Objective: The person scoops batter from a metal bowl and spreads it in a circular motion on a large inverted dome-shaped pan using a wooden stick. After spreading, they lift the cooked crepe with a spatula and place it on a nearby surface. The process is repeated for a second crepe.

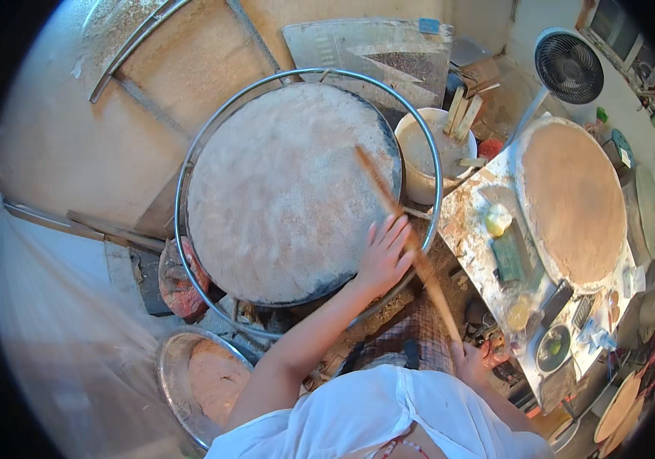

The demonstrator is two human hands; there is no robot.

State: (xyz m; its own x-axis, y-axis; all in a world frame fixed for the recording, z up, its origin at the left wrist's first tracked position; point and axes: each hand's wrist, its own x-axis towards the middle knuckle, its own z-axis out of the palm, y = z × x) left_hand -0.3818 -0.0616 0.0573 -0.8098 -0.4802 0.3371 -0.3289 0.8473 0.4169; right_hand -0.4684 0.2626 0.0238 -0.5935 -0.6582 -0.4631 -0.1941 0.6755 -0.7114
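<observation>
Near the lower end of a long wooden stick (436,289), my right hand (471,366) is closed around it. The stick slants up and left, with its blurred far end over the rim of a large round disc (289,183) with a dusty grey-white top. My left hand (385,256) lies beside the stick's middle, fingers stretched out and apart. Whether it touches the stick I cannot tell. A shiny metal tube ring (438,164) encircles the disc, and my left forearm crosses over the ring's near side.
A white bucket (417,180) with wooden slats stands beyond the ring at right. Further right, a cluttered table (488,206) bears a round brown-topped board (572,203). At lower left sits a metal basin (165,375) of pinkish paste (216,379). A fan (570,66) stands at back right.
</observation>
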